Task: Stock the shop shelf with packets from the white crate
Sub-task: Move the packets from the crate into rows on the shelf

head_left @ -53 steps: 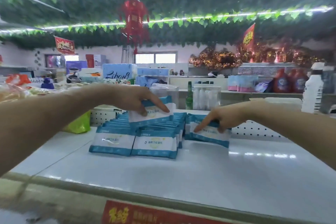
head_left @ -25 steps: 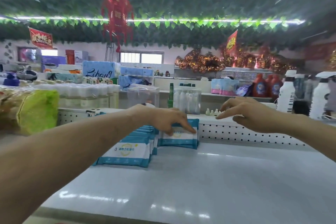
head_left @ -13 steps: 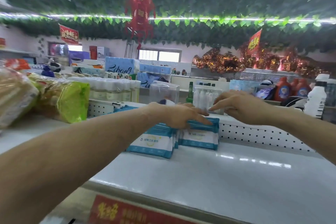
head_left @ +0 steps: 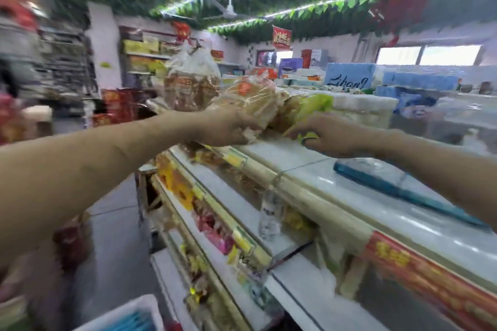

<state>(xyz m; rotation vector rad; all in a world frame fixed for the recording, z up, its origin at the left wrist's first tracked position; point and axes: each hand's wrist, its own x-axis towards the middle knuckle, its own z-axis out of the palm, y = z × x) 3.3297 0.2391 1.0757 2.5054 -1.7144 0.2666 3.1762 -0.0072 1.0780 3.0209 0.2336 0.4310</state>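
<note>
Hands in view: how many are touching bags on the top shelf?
2. The left hand grips the clear snack bag; the right hand, beside it, holds the green bag by its lower edge. No other hands show.

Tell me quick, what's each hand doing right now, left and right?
Left hand: grips the clear snack bag.
Right hand: pinches the edge of the green bag beside it, though the picture is blurred.
</note>
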